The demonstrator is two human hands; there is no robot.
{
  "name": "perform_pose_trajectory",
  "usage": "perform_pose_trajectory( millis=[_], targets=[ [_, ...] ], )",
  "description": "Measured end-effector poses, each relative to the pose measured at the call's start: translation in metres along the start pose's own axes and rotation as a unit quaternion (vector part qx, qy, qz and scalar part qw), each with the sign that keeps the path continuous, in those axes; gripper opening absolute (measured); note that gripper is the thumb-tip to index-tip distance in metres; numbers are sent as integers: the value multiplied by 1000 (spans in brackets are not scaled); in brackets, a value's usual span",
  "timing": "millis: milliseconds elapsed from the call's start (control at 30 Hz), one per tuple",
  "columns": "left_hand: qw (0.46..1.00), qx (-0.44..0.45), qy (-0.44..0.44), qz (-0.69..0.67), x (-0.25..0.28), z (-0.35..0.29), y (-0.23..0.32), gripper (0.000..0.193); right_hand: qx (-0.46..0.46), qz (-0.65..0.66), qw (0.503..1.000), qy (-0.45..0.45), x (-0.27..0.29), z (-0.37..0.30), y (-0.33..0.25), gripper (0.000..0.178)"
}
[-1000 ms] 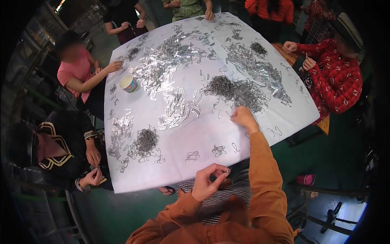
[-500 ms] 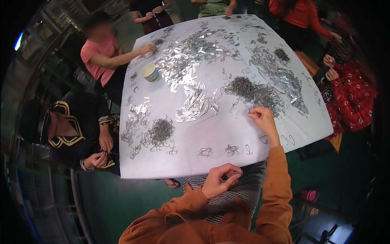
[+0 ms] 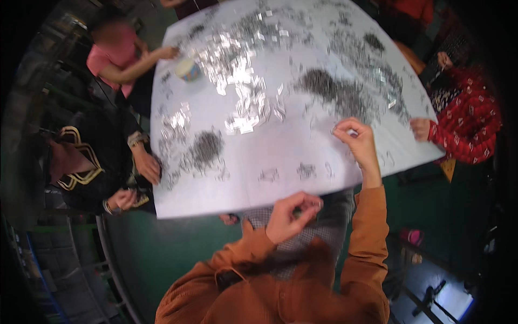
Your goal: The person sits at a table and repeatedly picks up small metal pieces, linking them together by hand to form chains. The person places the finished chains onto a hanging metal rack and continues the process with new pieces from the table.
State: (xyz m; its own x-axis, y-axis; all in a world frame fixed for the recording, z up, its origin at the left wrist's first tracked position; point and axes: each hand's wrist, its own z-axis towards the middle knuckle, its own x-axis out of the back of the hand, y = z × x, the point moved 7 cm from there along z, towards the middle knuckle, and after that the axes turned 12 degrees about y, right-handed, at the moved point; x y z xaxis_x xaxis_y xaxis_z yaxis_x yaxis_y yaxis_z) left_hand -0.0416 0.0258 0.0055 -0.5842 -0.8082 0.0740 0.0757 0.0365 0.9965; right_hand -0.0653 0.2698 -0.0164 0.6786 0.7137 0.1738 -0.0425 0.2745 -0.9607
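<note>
My left hand (image 3: 294,217) is just below the near table edge, thumb and forefinger pinched on a small shiny metal piece (image 3: 319,204). Over the table, my right hand (image 3: 359,143) has its thumb and forefinger pressed together at the near side of a dark heap of bent wire pieces (image 3: 324,83). What is between those fingertips is too blurred to make out. Near the front edge lie small groups of wire pieces (image 3: 306,171). Farther off, flat shiny metal strips (image 3: 245,102) are spread over the white tabletop (image 3: 286,146).
A paper tub (image 3: 187,70) stands at the far left among the strips. Another wire heap (image 3: 206,148) lies at the left. People sit around: one in pink (image 3: 113,54), one in dark clothes (image 3: 75,156), one in a red patterned top (image 3: 469,119).
The whole view has shifted, and the table sits higher in it. My hands keep their pinches. The right-hand neighbour's hand now rests at the table edge; the left-hand neighbour's hands have parted.
</note>
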Motion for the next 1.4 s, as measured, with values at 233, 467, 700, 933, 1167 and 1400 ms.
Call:
perform_pose_trajectory(
  millis=[233, 467, 700, 933, 1167, 1400],
  targets=[
    [992, 92, 40, -79, -5, -2, -11, 14, -118, 271, 955, -36, 13, -133, -57, 11],
    [992, 70, 69, -85, -8, 2, -6, 21, -147, 246, 958, -23, 4, -145, -47, 11],
    [999, 15, 45, -14, -9, 0, 0, 14, -104, 178, 978, 12, 6, -142, -58, 10],
    [992, -105, 34, 65, 0, 7, 2, 23, -26, 88, 994, 67, 8, -158, -73, 15],
    [857, -224, 226, 406, 135, 111, -71, 18, 26, 46, 995, 82, 7, -165, -81, 15],
    [812, -235, 136, 517, 149, 165, -104, 8, 80, -30, 994, 69, 6, -163, -82, 14]
  ],
)
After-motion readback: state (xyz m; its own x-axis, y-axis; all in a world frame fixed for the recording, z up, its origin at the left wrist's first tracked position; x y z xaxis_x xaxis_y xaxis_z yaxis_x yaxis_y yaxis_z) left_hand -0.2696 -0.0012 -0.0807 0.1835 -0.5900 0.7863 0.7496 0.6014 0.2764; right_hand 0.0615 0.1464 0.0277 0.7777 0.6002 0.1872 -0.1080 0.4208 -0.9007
